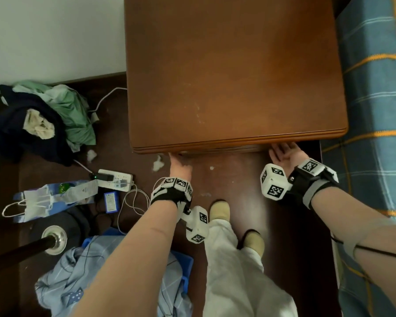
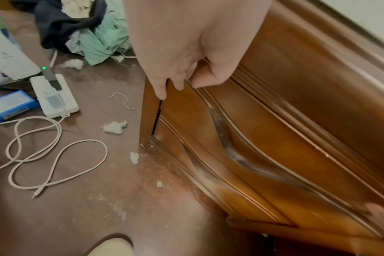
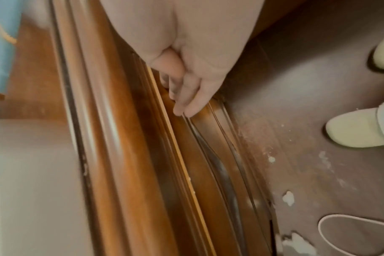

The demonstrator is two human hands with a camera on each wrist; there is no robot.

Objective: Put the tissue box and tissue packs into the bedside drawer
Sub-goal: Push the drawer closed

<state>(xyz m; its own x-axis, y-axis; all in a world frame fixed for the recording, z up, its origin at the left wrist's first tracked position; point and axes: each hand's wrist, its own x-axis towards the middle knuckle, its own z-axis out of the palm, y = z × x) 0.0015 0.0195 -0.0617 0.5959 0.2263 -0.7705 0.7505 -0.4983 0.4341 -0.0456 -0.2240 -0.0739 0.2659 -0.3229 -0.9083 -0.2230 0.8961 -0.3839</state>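
Note:
The brown bedside table (image 1: 233,72) fills the upper middle of the head view. Its upper drawer front (image 2: 241,138) (image 3: 200,155) shows only as a thin strip (image 1: 226,151) under the tabletop's front edge. My left hand (image 1: 180,165) (image 2: 182,84) grips the drawer front's top edge at its left corner, thumb and fingers on either side of it. My right hand (image 1: 284,154) (image 3: 182,97) is palm up at the right end, its fingers hooked over the same edge. No tissue box or tissue pack is visible in any view.
A bed with a blue plaid cover (image 1: 375,110) borders the table on the right. On the floor to the left lie a clothes pile (image 1: 39,120), a white power strip (image 1: 116,179), a looped cable (image 2: 44,155) and a paper bag (image 1: 55,195). My slippered feet (image 1: 220,210) stand in front of the table.

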